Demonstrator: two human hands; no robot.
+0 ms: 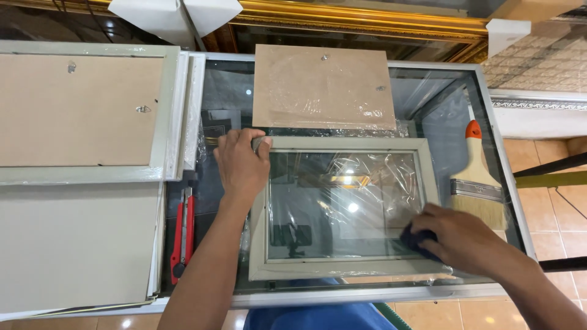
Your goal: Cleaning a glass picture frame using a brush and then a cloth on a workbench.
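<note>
While the left hand [241, 165] presses flat on the far left corner of the pale grey picture frame [345, 211], its fingers spread open and pinning the frame rather than grasping it, the right hand [455, 238] curls its fingers closed around a small dark cloth [416, 239] at the near right corner of the glass pane. The frame lies face down in the middle of the glass-topped desk [440, 104], with loose clear plastic wrap [373, 177] wrinkled over its glass. To do this wiping well, it seems wise to keep the left hand bearing steadily on the corner so the frame cannot slide, and to work the cloth in even strokes right into the corners without snagging the wrap. Counted: one frame in hand, one brown backing board [323, 85] just beyond it, one larger frame with its backing fitted [79, 110] at the far left, one stack of grey boards [73, 244] near left, one red utility knife [183, 232] beside the left forearm, one wide paintbrush [478, 183] with an orange handle tip at the right, one cloth, and two hands.
</note>
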